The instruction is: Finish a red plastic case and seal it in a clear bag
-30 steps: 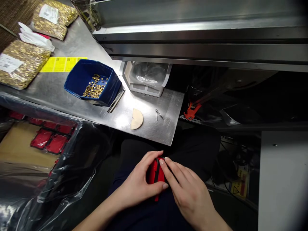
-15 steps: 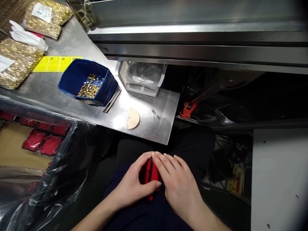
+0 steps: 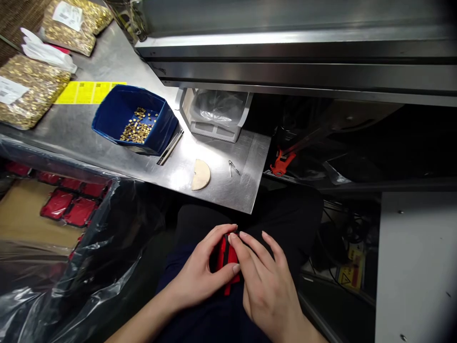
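Observation:
Over my lap, my left hand (image 3: 210, 271) is closed around a small red pouch (image 3: 233, 258), thumb on its near side and fingers curled over its far end. A black strip, which looks like a zip, runs along the top of the pouch. My right hand (image 3: 266, 276) is at the pouch's right side. Its index fingertip presses at the strip's far end, while the other fingers are partly raised and spread; the thumb is hidden. A red tab hangs from the near end of the pouch.
On the metal table (image 3: 246, 193) are a blue bin (image 3: 157, 136) of small brass pieces, a pen-like tool (image 3: 171, 147), a pale half-disc (image 3: 201, 175), small metal bits (image 3: 233, 166) and a grey bin (image 3: 214, 131). Left stands a plastic-lined box (image 3: 21, 207) with red pouches.
My right hand's fingers have lifted and spread, leaving the index finger at the pouch's far end. My left hand keeps its hold. The view has shifted slightly.

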